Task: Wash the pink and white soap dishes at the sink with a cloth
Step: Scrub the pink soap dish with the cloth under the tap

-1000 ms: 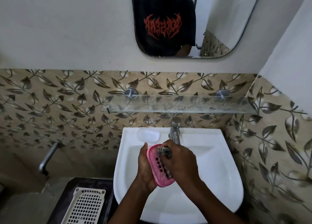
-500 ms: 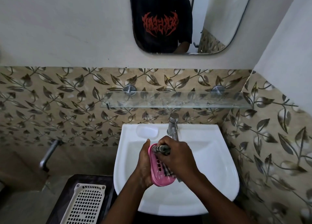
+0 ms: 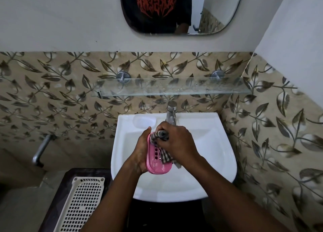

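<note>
Over the white sink (image 3: 216,155), my left hand (image 3: 141,151) grips the pink soap dish (image 3: 157,165) from its left side, its slotted inside tilted toward me. My right hand (image 3: 176,142) is closed on a checked grey cloth (image 3: 161,141) and presses it into the upper part of the dish; a corner of cloth hangs out below my palm. The white soap dish (image 3: 144,120) lies flat on the sink's back left ledge, apart from both hands.
A metal tap (image 3: 171,115) stands at the sink's back edge just above my right hand. A glass shelf (image 3: 174,88) runs along the tiled wall above. A cream perforated basket (image 3: 82,202) rests on a dark surface to the left. A metal pipe (image 3: 41,149) juts from the left wall.
The view has tipped lower, so the sink sits higher in frame. My right hand with the cloth has shifted slightly along the pink dish, which stays held in my left hand.
</note>
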